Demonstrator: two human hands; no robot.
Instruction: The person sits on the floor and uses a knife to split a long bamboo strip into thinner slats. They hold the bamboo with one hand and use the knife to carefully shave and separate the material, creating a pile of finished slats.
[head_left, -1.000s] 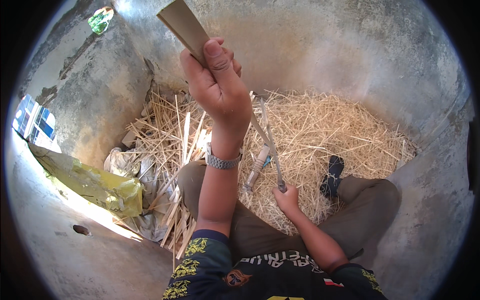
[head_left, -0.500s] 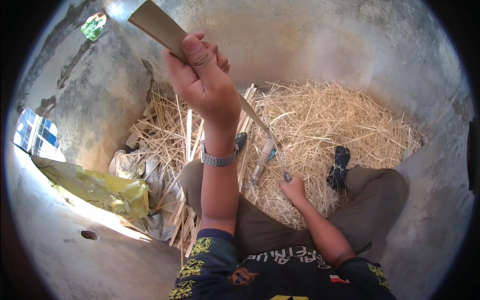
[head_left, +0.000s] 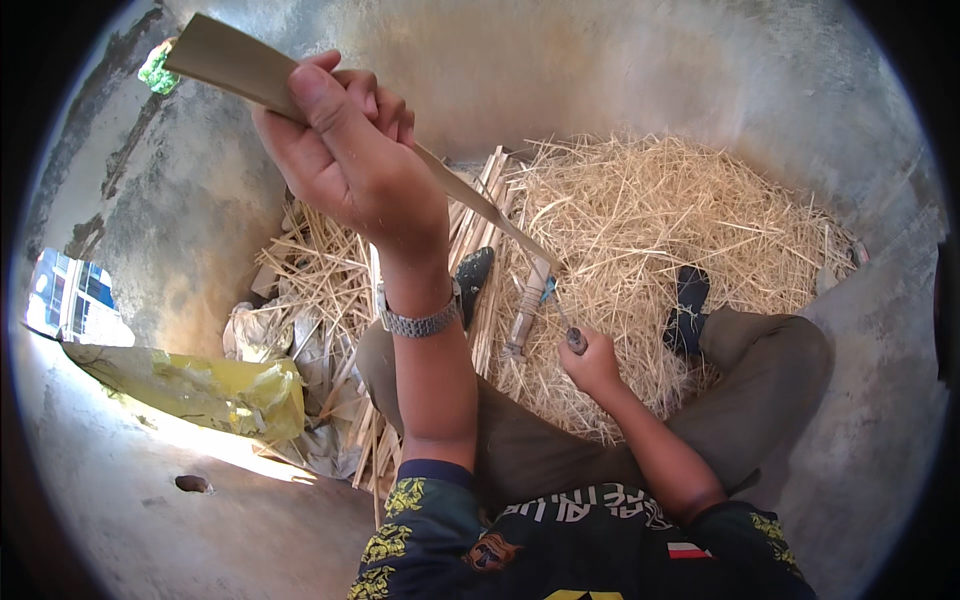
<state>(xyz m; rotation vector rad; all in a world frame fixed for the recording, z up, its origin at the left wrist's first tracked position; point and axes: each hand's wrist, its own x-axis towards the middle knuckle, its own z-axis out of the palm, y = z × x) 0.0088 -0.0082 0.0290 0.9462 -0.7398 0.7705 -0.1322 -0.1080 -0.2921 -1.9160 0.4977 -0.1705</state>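
Observation:
A long, flat bamboo strip (head_left: pixel 225 58) is gripped in my left hand (head_left: pixel 355 160), raised high at the upper left. From there the strip slants down to the right, and its lower end comes close to the knife's blade and the wrapped wooden piece; I cannot tell whether they touch. Low at centre right, my right hand (head_left: pixel 598 368) is closed around the dark handle of a knife (head_left: pixel 577 342). Its thin blade points up and away. Just left of it lies a wooden piece (head_left: pixel 526 318) wrapped round with cord, with something blue beside it.
Shavings (head_left: pixel 660 210) form a wide heap at the far right, reaching under my legs. Long split strips (head_left: pixel 478 235) and more scraps (head_left: pixel 325 245) lie to the left. A yellow sack (head_left: pixel 240 395) is beside them. A concrete wall (head_left: pixel 600 80) surrounds the spot. My legs are folded around the work.
My left hand has moved left with the strip, which now slants more flatly. The right hand stays in nearly the same place, with the knife still in it.

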